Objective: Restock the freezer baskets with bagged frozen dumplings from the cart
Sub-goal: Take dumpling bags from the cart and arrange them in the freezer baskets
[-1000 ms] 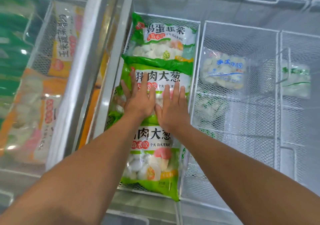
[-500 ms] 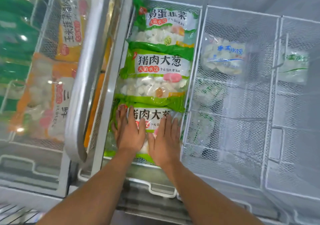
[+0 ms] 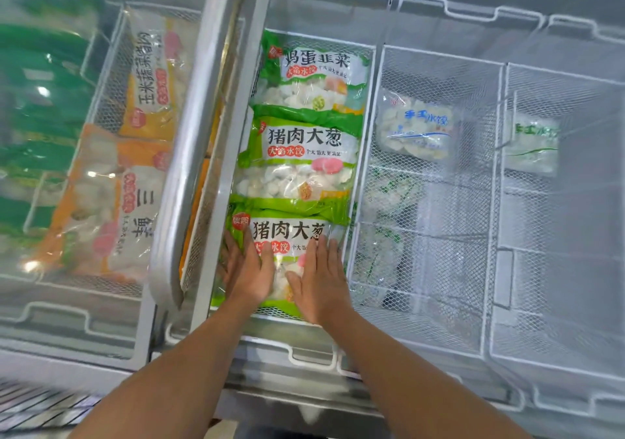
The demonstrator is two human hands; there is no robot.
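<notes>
Both hands lie flat, fingers straight and slightly spread: the left hand [image 3: 248, 271] and right hand [image 3: 319, 283] press side by side on the nearest green dumpling bag [image 3: 287, 235], gripping nothing. That bag lies at the near end of a white wire freezer basket [image 3: 367, 154], overlapped by a second green bag [image 3: 301, 158] with a third green bag [image 3: 311, 76] at the far end. The neighbouring basket [image 3: 487, 202] to the right holds a clear blue-lettered bag [image 3: 417, 127].

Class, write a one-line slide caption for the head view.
Left hand and right hand press flat on the nearest green dumpling bag in its freezer basket.
</notes>
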